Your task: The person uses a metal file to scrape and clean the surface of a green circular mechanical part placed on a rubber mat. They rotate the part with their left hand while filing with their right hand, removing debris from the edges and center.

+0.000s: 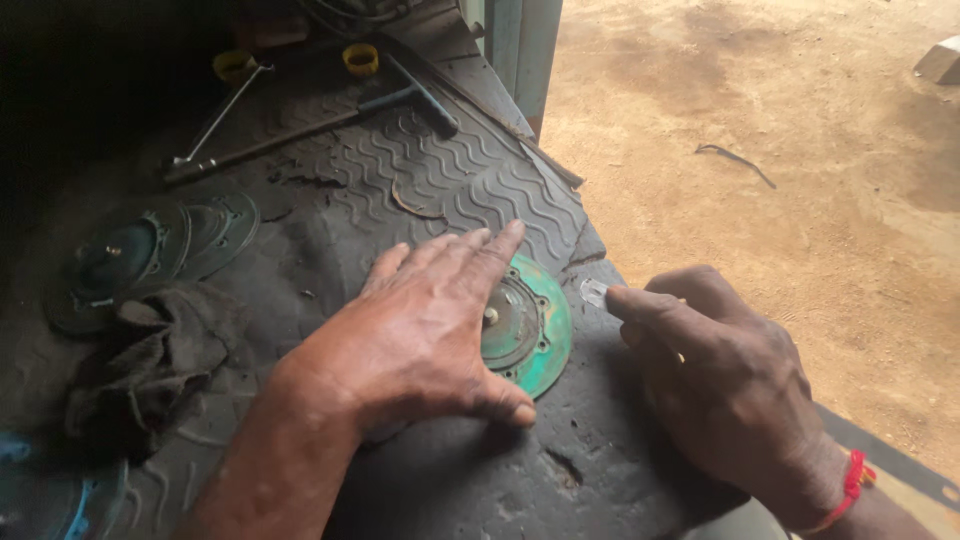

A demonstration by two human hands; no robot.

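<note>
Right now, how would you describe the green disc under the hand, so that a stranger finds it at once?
Start at the dark rubber mat with wavy ridges, and go to its edge beside the sandy ground. There the left hand lies flat on a round green disc with a grey metal centre. The other discs, far left, are dull, dark and untouched.

Harsh daylight from the right, murky shadow at left, slight blur
</note>
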